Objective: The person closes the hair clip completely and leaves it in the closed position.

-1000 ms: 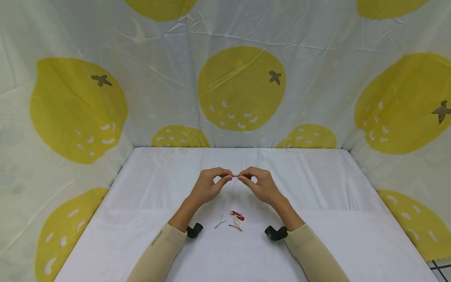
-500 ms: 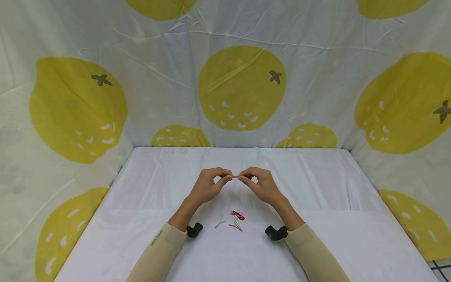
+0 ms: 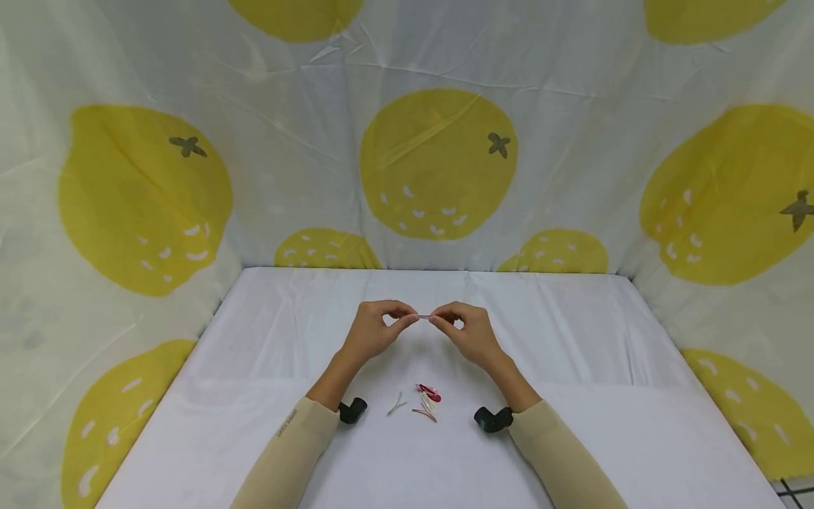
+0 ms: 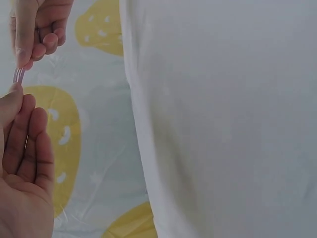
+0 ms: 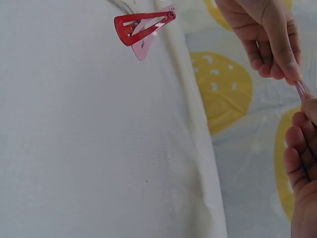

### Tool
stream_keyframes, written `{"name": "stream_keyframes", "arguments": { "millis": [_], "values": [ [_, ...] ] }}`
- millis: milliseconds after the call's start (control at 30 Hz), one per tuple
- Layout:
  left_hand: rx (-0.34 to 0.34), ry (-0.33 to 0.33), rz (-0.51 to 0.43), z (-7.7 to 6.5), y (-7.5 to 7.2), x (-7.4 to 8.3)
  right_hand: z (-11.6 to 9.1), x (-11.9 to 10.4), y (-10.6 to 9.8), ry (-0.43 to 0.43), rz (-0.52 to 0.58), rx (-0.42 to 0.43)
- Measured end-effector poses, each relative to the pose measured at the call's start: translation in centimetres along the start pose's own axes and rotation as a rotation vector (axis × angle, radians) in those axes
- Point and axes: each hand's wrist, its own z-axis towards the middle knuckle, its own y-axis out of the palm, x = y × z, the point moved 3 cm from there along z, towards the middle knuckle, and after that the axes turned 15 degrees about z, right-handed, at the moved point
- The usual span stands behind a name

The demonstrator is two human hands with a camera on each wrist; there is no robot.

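My left hand [image 3: 372,331] and right hand [image 3: 469,331] meet above the far part of the table in the head view. Between thumb and index finger, each pinches one end of a small pale purple snap hair clip [image 4: 19,75]. Only the middle of this hair clip shows; the fingertips cover its ends. In the right wrist view a short striped piece of it is visible between the two hands. Nearer the body, below the hands, a red snap hair clip [image 5: 143,29] lies over a pink one [image 5: 141,53] on the white cloth.
By the red clip lie a pale hair clip [image 3: 427,401] and a brownish one [image 3: 425,415]. A whitish-green clip [image 3: 397,404] lies to their left. White cloth covers the table [image 3: 547,452]; lemon-print curtains [image 3: 439,162] stand behind and at both sides.
The head view has tilted slightly. Half a second ago the held hair clip looked slightly bowed; now it looks straight. Both hands keep their pinch, and the clips on the table lie as before.
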Motion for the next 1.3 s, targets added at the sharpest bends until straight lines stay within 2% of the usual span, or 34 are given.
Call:
{"name": "stream_keyframes", "arguments": {
  "millis": [200,500,767,1033,1300],
  "values": [
    [-0.045,-0.092,0.041,1.0,1.1,-1.6,1.2,1.5,0.1,0.066,-0.035,0.025],
    [-0.136,-0.166,0.072,2.5,1.9,-3.3,3.0,3.5,0.3,0.176,-0.037,0.005],
    [-0.162,-0.190,0.065,3.6,2.8,-3.9,3.7,4.8,0.2,0.216,-0.053,0.035],
    [-0.208,-0.270,0.061,4.0,3.9,-5.1,3.7,6.7,0.4,0.268,-0.062,0.041],
    [-0.246,-0.261,0.125,4.7,4.7,-6.5,4.5,7.8,0.7,0.322,-0.106,0.010]
  ]
}}
